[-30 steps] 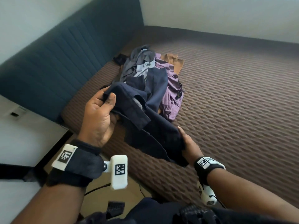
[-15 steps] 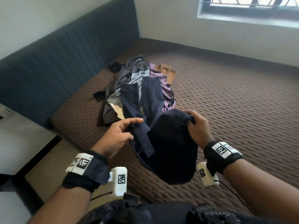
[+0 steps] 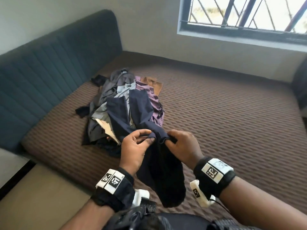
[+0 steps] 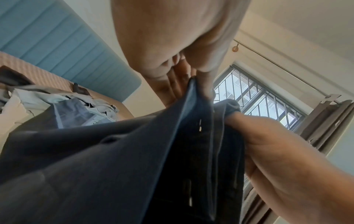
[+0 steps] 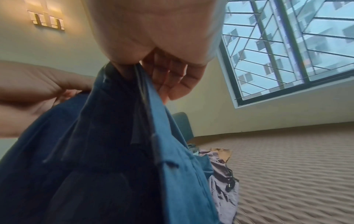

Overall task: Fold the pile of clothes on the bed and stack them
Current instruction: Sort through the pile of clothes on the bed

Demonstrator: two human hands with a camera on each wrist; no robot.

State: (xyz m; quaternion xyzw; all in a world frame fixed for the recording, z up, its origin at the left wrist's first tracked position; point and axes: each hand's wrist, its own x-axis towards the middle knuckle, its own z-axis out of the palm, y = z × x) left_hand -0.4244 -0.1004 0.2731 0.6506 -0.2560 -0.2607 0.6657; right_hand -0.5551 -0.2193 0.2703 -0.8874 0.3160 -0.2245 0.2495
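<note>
Left hand (image 3: 134, 150) and right hand (image 3: 182, 146) were raised close together above the near edge of the bed (image 3: 232, 122), knuckles up. Each grip pinched the top hem of the navy garment (image 3: 162, 176), thumb against fingers; the cloth hung between the wrists, its far part trailing onto the pile of clothes (image 3: 123, 103). It was possibly trousers; folds hid the shape. The pile lay near the dark padded headboard (image 3: 54, 63). A barred window (image 3: 249, 14) sat above.

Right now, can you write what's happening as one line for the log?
step: picking up garment | left hand: pinches navy trousers | right hand: grips same edge | pile: unfolded on bed
</note>
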